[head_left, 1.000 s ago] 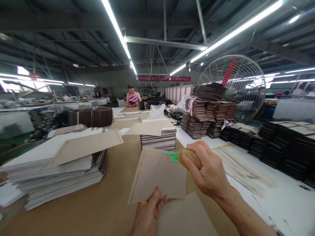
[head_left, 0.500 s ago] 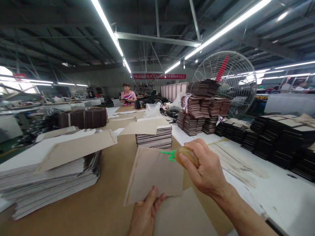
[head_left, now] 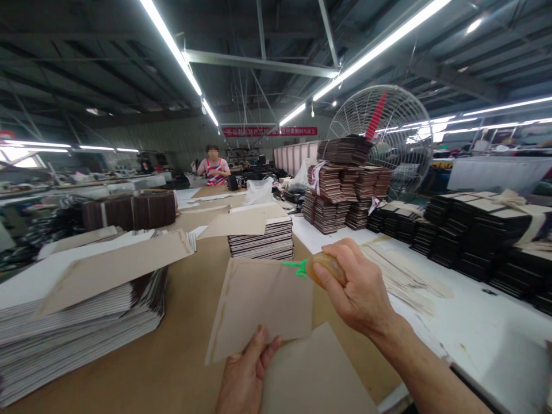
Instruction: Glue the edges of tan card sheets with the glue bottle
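My right hand (head_left: pixel 362 287) is closed around a yellowish squeeze glue bottle (head_left: pixel 324 270) with a green nozzle (head_left: pixel 297 266). The nozzle points left, its tip at the far edge of a beige cardboard sheet (head_left: pixel 267 299). A wet-looking strip of glue runs down the sheet's left side and along part of its far edge. My left hand (head_left: pixel 244 371) grips the sheet's near edge, thumb on top and the other fingers partly hidden beneath. Another beige sheet (head_left: pixel 314 374) lies below, beside my left hand.
Left stands a tall stack of white boards (head_left: pixel 77 322) with a loose beige sheet on top. Ahead is a smaller board stack (head_left: pixel 261 238). Brown bundles (head_left: pixel 336 195), black bundles (head_left: pixel 474 230) and a large fan (head_left: pixel 388 138) are right. A person (head_left: pixel 213 167) is at the far end.
The view has turned slightly right. The glue bottle has moved right along the sheet's far edge. My left hand keeps its hold on the sheet.
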A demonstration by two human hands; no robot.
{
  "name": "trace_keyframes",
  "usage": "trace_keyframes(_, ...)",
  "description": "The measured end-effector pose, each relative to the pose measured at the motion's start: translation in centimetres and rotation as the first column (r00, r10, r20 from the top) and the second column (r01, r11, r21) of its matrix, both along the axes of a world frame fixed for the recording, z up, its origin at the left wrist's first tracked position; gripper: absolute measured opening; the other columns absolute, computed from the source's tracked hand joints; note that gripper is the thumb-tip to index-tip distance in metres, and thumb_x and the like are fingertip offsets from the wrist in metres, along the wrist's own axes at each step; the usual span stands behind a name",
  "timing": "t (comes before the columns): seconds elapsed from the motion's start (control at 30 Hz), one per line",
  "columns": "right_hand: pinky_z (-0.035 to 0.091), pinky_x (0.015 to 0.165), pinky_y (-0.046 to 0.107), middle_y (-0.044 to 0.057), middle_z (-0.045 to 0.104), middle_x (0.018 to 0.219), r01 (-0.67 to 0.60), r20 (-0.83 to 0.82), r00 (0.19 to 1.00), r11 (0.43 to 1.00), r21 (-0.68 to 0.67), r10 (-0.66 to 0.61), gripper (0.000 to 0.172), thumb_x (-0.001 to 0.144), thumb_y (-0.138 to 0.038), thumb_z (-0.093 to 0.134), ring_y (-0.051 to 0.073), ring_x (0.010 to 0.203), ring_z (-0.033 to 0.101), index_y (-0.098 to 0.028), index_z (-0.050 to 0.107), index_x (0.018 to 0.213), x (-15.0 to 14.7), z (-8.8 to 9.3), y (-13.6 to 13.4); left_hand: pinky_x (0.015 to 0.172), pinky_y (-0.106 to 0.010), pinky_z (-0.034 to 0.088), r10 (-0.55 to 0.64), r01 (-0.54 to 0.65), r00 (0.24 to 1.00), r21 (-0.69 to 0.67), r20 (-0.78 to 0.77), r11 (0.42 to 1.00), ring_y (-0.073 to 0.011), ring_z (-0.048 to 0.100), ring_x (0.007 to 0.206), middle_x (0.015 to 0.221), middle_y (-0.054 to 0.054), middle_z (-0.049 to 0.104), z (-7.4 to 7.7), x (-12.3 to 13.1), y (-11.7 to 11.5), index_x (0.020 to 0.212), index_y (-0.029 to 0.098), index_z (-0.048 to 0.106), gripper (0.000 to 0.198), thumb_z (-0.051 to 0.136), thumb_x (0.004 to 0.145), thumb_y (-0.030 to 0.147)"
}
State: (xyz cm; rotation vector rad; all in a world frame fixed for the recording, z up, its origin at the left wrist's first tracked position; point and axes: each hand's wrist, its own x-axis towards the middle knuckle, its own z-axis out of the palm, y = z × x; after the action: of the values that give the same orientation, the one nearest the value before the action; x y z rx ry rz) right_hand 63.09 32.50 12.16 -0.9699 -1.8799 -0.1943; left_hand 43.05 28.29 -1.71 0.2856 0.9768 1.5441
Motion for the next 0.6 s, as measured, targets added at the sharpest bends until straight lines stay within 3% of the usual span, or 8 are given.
trace_keyframes(0.13,0.043,0.069,0.034,0.006,0.053,0.091,0.05,0.0,0.999,0.998,-0.04,-0.05,0.018,0.092,-0.031,0.05,0.019,0.077,0.052,-0.017,0.054,0.101,0.6,-0.5,0.2,0.08,-0.038,0.061,0.042,-0.042,0.999,-0.002,-0.026,0.999,-0.0217,0.07,0.078,0.101,-0.013,0.072,0.1,0.0,0.0,0.083,0.006,0.074,0.006,0.068,0.082,0.008)
trace_keyframes(0.27,0.044,0.071,0.034,0.006,0.053,0.093,0.004,-0.029,1.0,1.0,-0.018,-0.005,0.017,0.092,-0.03,0.051,0.019,0.079,0.053,-0.017,0.053,0.103,0.2,-0.4,-0.1,0.087,-0.044,0.059,0.005,-0.003,0.999,0.035,-0.052,0.999,-0.0258,0.069,0.088,0.103,-0.013,0.071,0.0,0.0,0.1,0.085,0.008,0.074,0.006,0.07,0.08,0.01)
trace_keyframes(0.4,0.044,0.073,0.033,0.006,0.053,0.094,-0.032,-0.037,0.999,0.999,0.007,0.032,0.018,0.092,-0.03,0.052,0.018,0.081,0.053,-0.017,0.053,0.104,-0.1,-0.1,-0.3,0.086,-0.044,0.059,0.019,-0.018,0.999,0.024,-0.05,1.0,-0.0241,0.07,0.085,0.107,-0.013,0.07,0.1,-0.1,0.0,0.086,0.008,0.074,0.008,0.07,0.08,0.009)
trace_keyframes(0.6,0.043,0.07,0.035,0.006,0.053,0.091,0.087,0.007,0.996,0.995,-0.04,-0.086,0.017,0.092,-0.032,0.049,0.019,0.078,0.052,-0.018,0.053,0.101,1.8,-1.1,0.4,0.082,-0.036,0.061,-0.015,0.015,1.0,-0.014,0.008,1.0,-0.0228,0.071,0.078,0.091,-0.012,0.073,0.4,-0.3,-0.2,0.078,0.006,0.073,0.006,0.073,0.078,0.012)
